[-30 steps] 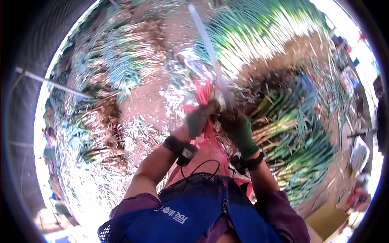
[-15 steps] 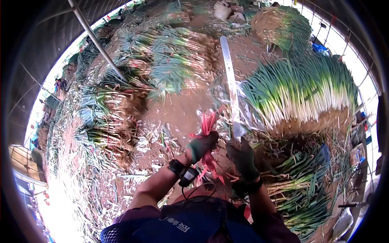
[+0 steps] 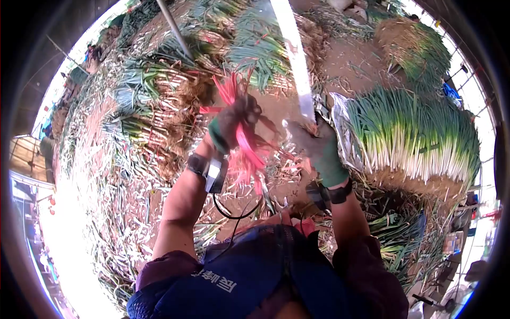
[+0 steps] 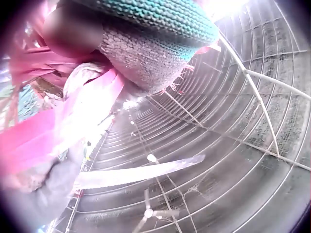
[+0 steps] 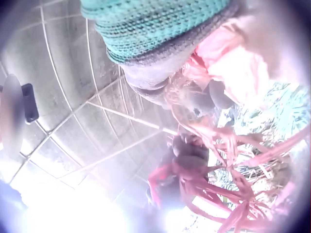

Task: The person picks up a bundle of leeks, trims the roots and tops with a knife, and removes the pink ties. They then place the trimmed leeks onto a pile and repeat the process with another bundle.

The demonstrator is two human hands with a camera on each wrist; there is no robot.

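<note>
My gloved left hand (image 3: 236,123) grips a bunch of pink-red plastic strips (image 3: 248,151). Their ends stick out above the fist and hang loosely below it. To its right, my gloved right hand (image 3: 322,151) holds a hand saw (image 3: 296,58) by its lower end, the long pale blade pointing up and away from me. The saw's handle is hidden inside the fist. In the left wrist view the toothed blade (image 4: 141,174) stretches past the strips. Tangled strips (image 5: 233,189) also show between the two hands in the right wrist view.
Upright leeks (image 3: 414,133) stand packed at the right, with a plastic sheet (image 3: 342,125) along their side. Tied leek bundles (image 3: 154,90) lie at the left by a metal pole (image 3: 175,29). Loose leeks (image 3: 396,234) lie near my right arm. Trimmings litter the ground.
Both hands have moved forward and farther apart. The left hand has carried the strips up and leftward. The saw has risen with the right hand, and the head view has shifted.
</note>
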